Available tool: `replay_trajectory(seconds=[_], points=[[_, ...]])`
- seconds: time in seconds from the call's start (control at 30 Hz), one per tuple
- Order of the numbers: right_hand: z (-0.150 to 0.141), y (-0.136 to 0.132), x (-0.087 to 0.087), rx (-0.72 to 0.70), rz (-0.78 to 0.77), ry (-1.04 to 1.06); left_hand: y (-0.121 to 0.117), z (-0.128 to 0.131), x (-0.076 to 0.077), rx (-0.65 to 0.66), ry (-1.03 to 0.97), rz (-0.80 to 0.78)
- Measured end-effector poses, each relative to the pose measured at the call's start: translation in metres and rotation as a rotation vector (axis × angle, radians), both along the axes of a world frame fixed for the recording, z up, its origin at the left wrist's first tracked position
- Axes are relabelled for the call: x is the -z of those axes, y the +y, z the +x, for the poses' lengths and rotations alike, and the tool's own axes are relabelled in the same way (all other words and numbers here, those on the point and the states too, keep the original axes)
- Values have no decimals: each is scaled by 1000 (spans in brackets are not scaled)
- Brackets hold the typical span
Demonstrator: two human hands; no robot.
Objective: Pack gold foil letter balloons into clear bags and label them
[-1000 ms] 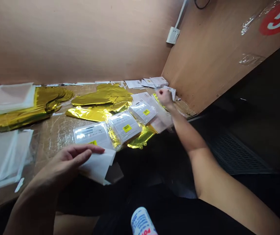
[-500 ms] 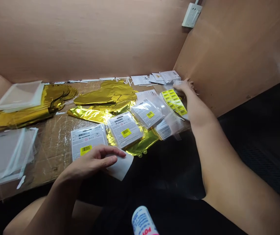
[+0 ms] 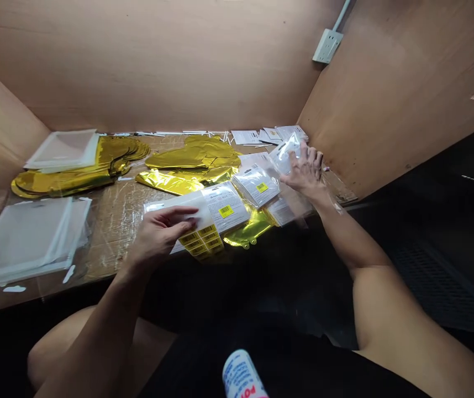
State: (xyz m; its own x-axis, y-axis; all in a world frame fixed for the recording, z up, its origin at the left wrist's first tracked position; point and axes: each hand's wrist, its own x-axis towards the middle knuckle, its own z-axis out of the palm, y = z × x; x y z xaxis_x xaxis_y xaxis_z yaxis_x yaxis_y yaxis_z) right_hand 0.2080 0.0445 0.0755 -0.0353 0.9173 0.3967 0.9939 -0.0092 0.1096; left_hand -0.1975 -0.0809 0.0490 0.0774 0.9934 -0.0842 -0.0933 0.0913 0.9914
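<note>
My left hand (image 3: 162, 232) pinches a sheet of barcode stickers (image 3: 201, 241), its upper part bare white and its lower part printed yellow. That sheet hangs over the front edge of the table, partly covering a packet below it. At the right my right hand (image 3: 305, 168) grips a shiny clear plastic packet (image 3: 285, 155), raised a little off the pile; what is inside is blurred. Between the hands lie a grey-printed packet with a yellow barcode (image 3: 229, 207) and another such packet (image 3: 257, 185). Gold foil (image 3: 253, 229) shows beneath them.
Gold foil balloons (image 3: 195, 157) lie mid-table, with more folded gold foil (image 3: 63, 179) at the left. Clear bags (image 3: 25, 232) are stacked at the front left. White sticks and cards (image 3: 245, 137) line the back wall. A socket strip (image 3: 327, 47) and a bottle (image 3: 243, 376) also show.
My right hand has come back from the far right corner with a clear packet. Yellow stickers now show on the sheet in my left hand; the sticker sheet by my right arm no longer shows there.
</note>
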Motion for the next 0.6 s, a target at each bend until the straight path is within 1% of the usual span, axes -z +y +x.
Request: replay_trajectory(seconds=[0.1, 0.2, 0.23, 0.27, 0.33, 0.37, 0.4, 0.43, 0.5, 0.53, 0.57, 0.6], points=[[11, -6, 12, -26, -102, 11, -4, 6, 2, 10, -19, -2], [11, -6, 21, -71, -217, 113, -1, 18, 8, -8, -73, 44], [7, -8, 22, -85, -220, 155, 1, 23, 10, -5, -103, 71], [1, -11, 23, -106, -190, 203, 3, 27, 12, 8, -138, 91], [-19, -25, 22, -200, -79, 350, 7, 34, 17, 52, -207, 94], [-33, -35, 21, -287, -51, 464, 9, 37, 19, 74, -236, 82], [-48, -47, 22, -402, -73, 605, 10, 40, 22, 84, -256, 73], [-64, -61, 25, -531, -146, 759, 12, 42, 24, 82, -267, 72], [-95, -90, 35, -754, -357, 1054, 12, 47, 28, 63, -272, 85], [-109, -102, 43, -816, -419, 1173, 12, 49, 29, 59, -271, 88], [-121, -111, 51, -848, -437, 1266, 11, 51, 30, 64, -273, 83], [-130, -118, 58, -851, -407, 1322, 10, 52, 30, 79, -280, 66]])
